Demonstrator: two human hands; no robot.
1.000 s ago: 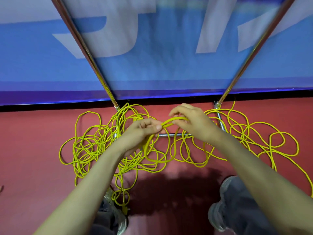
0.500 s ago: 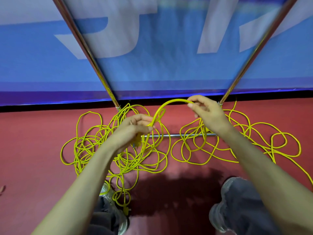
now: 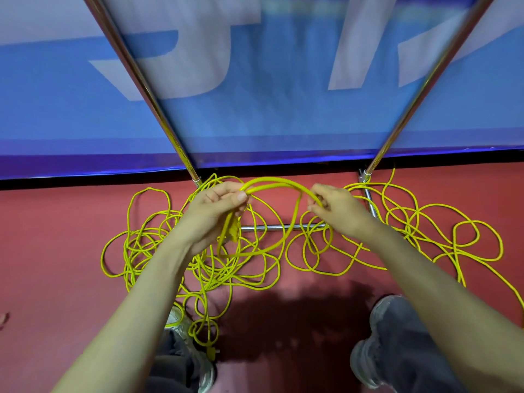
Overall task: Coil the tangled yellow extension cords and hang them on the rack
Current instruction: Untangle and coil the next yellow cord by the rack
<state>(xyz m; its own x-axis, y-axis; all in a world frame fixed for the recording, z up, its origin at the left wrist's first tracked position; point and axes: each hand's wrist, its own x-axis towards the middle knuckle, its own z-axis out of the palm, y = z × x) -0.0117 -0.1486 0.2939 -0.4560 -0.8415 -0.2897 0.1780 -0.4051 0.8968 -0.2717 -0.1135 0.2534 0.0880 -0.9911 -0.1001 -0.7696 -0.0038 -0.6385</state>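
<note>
Tangled yellow extension cord [image 3: 175, 251] lies in loose loops across the red floor, left and right of my arms. My left hand [image 3: 215, 211] grips a small coil of the cord, whose loop [image 3: 269, 245] hangs below it. My right hand [image 3: 337, 208] pinches the same cord a short way along, and the strand arches up between the two hands [image 3: 272, 181]. The rack's two chrome uprights [image 3: 147, 89] rise from the floor on either side, joined by a low crossbar [image 3: 269, 227] under the hands.
A blue and white banner [image 3: 255, 80] stands behind the rack, down to a black strip at the floor. My two grey shoes [image 3: 397, 350] stand on the red floor below, the left one [image 3: 181, 327] touching the cord pile.
My right hand first drew the cord out to the right and up, then came back a little toward the left hand. The loop hanging from my left hand has grown larger.
</note>
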